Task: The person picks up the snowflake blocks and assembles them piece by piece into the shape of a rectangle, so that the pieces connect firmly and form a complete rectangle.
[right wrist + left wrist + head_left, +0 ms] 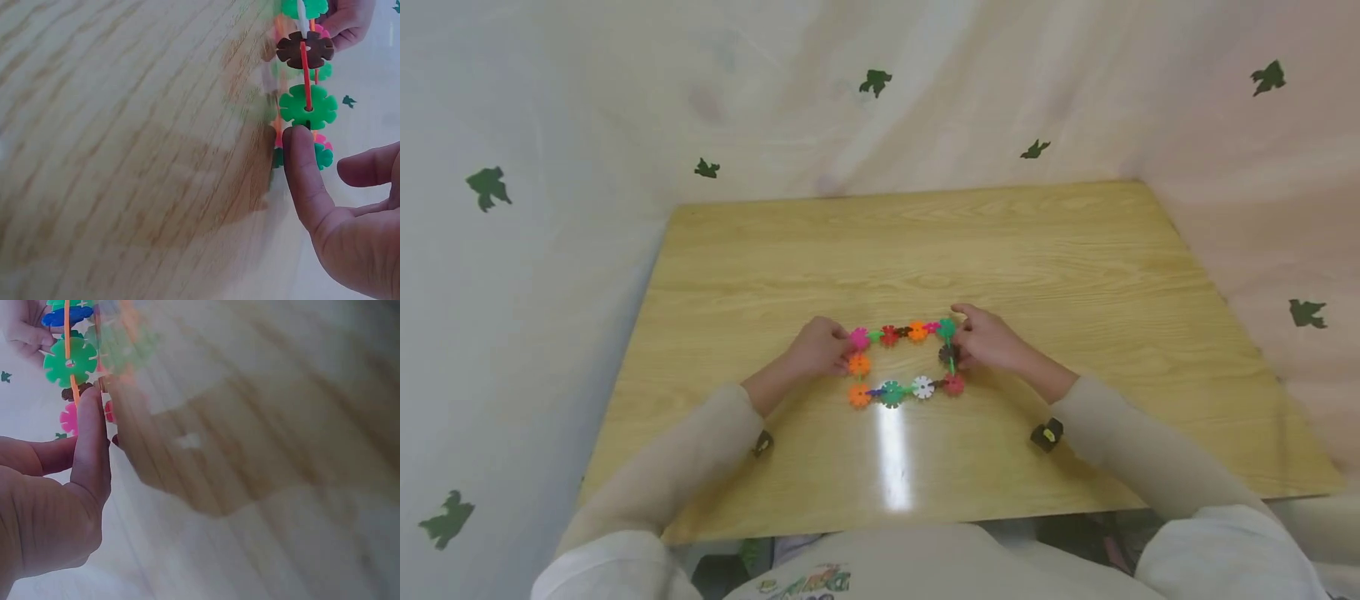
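Note:
Flower-shaped plastic discs [891, 394] in several colours are linked edge to edge into a rough rectangular loop that lies on the wooden table [910, 258]. At the loop's left side is my left hand [820, 346], its fingers by the pink disc [860, 337] and the upper orange disc [859, 364]. The left wrist view shows its thumb straight against a brown disc [77, 393]. My right hand [988, 340] is at the opposite side, index finger held away. In the right wrist view, its thumb touches just below a green disc [309, 106]. The lower fingers of both hands are partly hidden.
Pale cloth [790, 92] with green bird-like shapes hangs behind and beside the table. Light reflects off the tabletop in front of the loop. Small dark devices [1047, 434] sit at both wrists. The person's torso [910, 567] is at the table's near edge.

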Available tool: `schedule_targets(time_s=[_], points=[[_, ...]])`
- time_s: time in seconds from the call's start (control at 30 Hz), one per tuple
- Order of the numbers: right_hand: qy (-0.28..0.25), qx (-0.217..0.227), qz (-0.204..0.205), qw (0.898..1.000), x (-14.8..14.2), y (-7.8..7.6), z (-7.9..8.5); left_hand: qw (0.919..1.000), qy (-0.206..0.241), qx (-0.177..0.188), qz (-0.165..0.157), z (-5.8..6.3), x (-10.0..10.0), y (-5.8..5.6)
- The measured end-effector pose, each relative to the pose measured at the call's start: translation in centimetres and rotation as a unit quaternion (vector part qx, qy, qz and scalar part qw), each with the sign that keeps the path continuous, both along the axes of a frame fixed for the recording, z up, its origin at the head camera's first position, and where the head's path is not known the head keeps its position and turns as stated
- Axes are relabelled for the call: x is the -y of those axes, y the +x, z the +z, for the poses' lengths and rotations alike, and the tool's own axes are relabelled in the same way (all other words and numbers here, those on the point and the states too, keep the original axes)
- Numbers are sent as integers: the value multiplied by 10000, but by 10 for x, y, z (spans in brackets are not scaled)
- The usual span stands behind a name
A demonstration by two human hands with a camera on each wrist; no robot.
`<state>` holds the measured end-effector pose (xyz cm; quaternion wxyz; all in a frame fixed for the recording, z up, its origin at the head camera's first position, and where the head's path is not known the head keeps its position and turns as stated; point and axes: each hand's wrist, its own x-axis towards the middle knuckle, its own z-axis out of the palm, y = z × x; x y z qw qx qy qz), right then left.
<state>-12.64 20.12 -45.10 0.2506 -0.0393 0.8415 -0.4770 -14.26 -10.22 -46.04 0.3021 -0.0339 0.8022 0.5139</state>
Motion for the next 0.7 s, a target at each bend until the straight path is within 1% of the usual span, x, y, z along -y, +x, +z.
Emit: schedule_targets(time_s=[0.1,0.2,0.33,0.43,0.57,0.63,0.7], points=[[268,-207,90,9994,-1,-12,-1,9999,-2,-104,78,1,-4,-13],[378,-374,139,9985,-1,-32,-3,9997,-15,-158,211,2,-7,-32],[264,-360,18,9990,3,-67,-8,9989,-86,-211,420,2,-6,-61],[279,-240,-87,9993,6,-84,-12,9986,-172,-171,468,0,-7,-75],[400,-117,-87,9991,10,-97,-17,9980,-286,-163,540,-3,-7,-86],[405,-30,-5,9992,12,-99,-18,9978,-355,-138,538,-5,-4,-88],[471,2,155,9988,11,-99,-18,9979,-432,-134,458,-7,0,-88]])
